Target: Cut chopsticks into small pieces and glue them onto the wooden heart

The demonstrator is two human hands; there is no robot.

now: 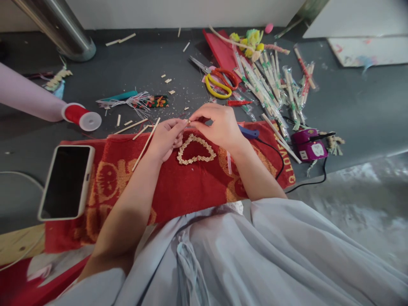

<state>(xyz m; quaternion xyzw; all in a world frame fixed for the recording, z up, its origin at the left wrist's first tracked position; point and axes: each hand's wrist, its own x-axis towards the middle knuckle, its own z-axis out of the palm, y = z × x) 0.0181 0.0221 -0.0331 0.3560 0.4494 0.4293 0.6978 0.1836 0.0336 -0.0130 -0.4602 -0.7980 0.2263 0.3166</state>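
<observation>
Wooden bits form a heart outline (195,149) lying on a red towel (178,191), just below both hands. The left hand (167,137) and right hand (216,124) meet fingertip to fingertip, each pinched closed on one tiny wood piece (188,121) above the heart's top. A phone (66,182) lies left; scissors (219,83) and wrapped chopsticks (270,85) lie beyond.

red towel (197,187), edge lettering "Q LOVE"
</observation>
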